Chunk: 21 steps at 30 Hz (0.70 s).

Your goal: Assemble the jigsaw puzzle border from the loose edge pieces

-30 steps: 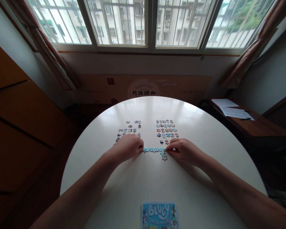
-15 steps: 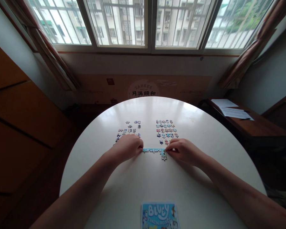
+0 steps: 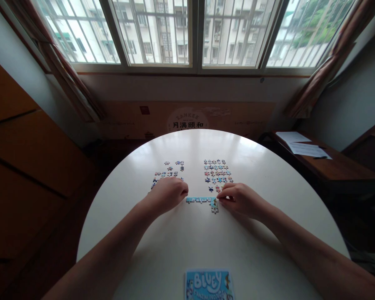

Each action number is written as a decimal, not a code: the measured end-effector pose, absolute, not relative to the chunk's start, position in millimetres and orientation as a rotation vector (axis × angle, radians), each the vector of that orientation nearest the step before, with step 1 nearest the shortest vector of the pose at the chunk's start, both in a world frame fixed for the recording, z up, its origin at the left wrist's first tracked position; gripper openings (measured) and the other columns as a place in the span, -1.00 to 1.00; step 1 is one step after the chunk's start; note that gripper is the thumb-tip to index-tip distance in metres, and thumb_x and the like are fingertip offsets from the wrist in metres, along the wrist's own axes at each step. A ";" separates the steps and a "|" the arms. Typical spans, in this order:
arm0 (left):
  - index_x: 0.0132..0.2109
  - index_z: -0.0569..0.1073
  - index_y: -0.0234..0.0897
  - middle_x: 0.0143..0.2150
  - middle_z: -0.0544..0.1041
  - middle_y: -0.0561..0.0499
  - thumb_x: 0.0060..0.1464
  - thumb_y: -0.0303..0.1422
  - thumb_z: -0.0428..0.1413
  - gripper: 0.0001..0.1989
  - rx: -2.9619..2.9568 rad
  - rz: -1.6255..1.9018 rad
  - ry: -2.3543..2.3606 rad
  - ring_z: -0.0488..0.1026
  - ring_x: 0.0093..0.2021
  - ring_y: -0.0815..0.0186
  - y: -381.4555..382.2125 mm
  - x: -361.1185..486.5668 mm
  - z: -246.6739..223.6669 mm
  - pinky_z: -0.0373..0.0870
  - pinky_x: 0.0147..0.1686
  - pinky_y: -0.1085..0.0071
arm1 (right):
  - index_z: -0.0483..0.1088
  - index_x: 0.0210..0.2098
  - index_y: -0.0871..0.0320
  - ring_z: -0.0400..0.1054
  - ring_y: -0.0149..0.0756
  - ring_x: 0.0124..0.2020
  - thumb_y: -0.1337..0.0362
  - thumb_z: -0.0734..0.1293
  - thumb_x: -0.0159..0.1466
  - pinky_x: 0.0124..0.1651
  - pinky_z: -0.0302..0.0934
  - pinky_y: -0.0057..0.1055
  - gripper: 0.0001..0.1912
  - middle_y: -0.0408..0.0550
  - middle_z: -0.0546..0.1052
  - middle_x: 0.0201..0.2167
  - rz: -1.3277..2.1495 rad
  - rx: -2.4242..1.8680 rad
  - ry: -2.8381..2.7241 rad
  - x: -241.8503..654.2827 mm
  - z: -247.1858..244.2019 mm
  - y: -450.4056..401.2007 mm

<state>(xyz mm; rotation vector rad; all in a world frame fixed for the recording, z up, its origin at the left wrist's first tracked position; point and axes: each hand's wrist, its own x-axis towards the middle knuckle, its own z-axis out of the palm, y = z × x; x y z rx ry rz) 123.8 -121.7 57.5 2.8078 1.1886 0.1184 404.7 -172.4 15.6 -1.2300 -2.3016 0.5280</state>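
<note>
A blue strip of joined jigsaw pieces [image 3: 201, 200] lies in front of me, with a short leg turning down towards me at its right end. Close by the strip's left end is my left hand [image 3: 170, 192], its fingers curled shut; their tips are hidden, so I cannot tell whether a piece is in them. My right hand [image 3: 240, 198] is closed in a pinch, its fingertips at the strip's upper right corner. Beyond my hands lie loose jigsaw pieces, a scattered group [image 3: 166, 173] on the left, partly covered by my left hand, and rows [image 3: 218, 173] on the right.
The round white table [image 3: 187, 246] carries a blue Bluey box or booklet [image 3: 208, 285] at its near edge. Off to the right, a brown side table [image 3: 340, 168] bears papers [image 3: 309, 150] and a pen. Wooden cabinets [image 3: 28, 158] stand on the left.
My left hand has come slightly away from the strip's left end, which now shows more fully. My right hand stays at the corner. The whole view has shifted a little.
</note>
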 end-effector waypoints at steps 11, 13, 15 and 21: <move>-0.32 0.61 -0.22 -0.32 0.63 0.02 0.18 -0.49 0.10 -0.80 2.875 0.369 1.140 0.55 -0.34 0.26 -121.5 128.5 50.3 0.39 -0.36 0.40 | 0.63 -0.22 0.03 0.52 -0.33 -0.31 0.41 0.34 0.31 -0.24 0.30 -0.42 -0.78 -0.10 0.63 -0.25 0.406 -1.180 -2.250 402.0 12.3 -173.7; -0.30 0.61 -0.23 -0.31 0.64 0.02 0.19 -0.49 0.10 -0.80 2.878 0.430 1.136 0.56 -0.32 0.26 -122.4 128.8 51.0 0.40 -0.35 0.40 | 0.63 -0.21 0.03 0.53 -0.33 -0.31 0.40 0.34 0.32 -0.23 0.31 -0.42 -0.78 -0.10 0.64 -0.24 0.377 -1.169 -2.241 401.2 12.3 -173.9; -0.29 0.61 -0.23 -0.29 0.64 0.02 0.20 -0.48 0.11 -0.82 2.882 0.513 1.132 0.57 -0.30 0.25 -122.4 128.3 50.6 0.40 -0.34 0.40 | 0.63 -0.21 0.04 0.52 -0.34 -0.33 0.39 0.33 0.33 -0.25 0.31 -0.42 -0.78 -0.09 0.64 -0.24 0.343 -1.154 -2.227 400.3 12.4 -174.1; -0.29 0.59 -0.22 -0.28 0.65 0.05 0.22 -0.44 0.15 -0.87 2.882 0.758 1.076 0.57 -0.30 0.28 -119.5 126.5 45.1 0.40 -0.32 0.42 | 0.63 -0.18 0.06 0.49 -0.37 -0.38 0.32 0.33 0.37 -0.31 0.31 -0.43 -0.80 -0.07 0.64 -0.23 0.293 -1.111 -2.181 398.1 11.9 -173.7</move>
